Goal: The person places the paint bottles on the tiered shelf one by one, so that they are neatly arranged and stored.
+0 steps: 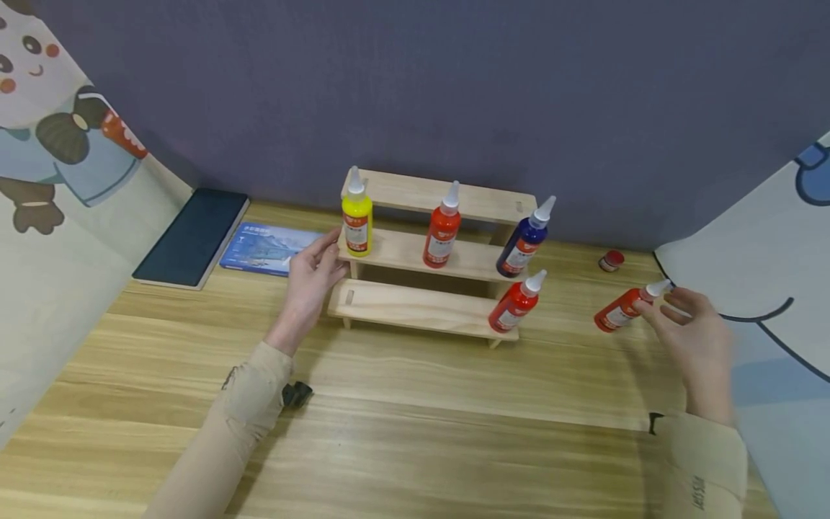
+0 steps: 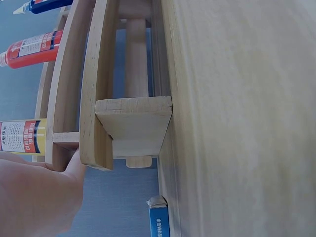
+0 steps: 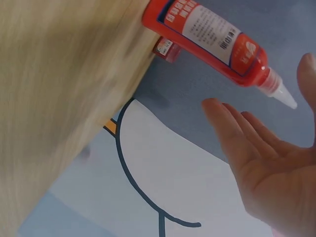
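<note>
My left hand (image 1: 313, 277) grips the left end of a tiered wooden rack (image 1: 415, 306) at its middle board, beside a yellow bottle (image 1: 357, 225). On that board also stand a red bottle (image 1: 443, 234) and a dark blue bottle (image 1: 522, 246). Another red bottle (image 1: 514, 305) stands at the right end of the lowest board. To the right of the rack, a separate red bottle (image 1: 622, 308) with a white nozzle stands on the table. Close by it is my right hand (image 1: 697, 339); the right wrist view shows its fingers spread, with a gap to this bottle (image 3: 212, 42).
A small red-lidded jar (image 1: 612, 261) sits behind the separate bottle. Left of the rack lie a blue printed box (image 1: 266, 247) and a dark book (image 1: 194, 238). A dark wall (image 1: 415, 86) rises behind, and printed panels flank both sides of the wooden table (image 1: 415, 447).
</note>
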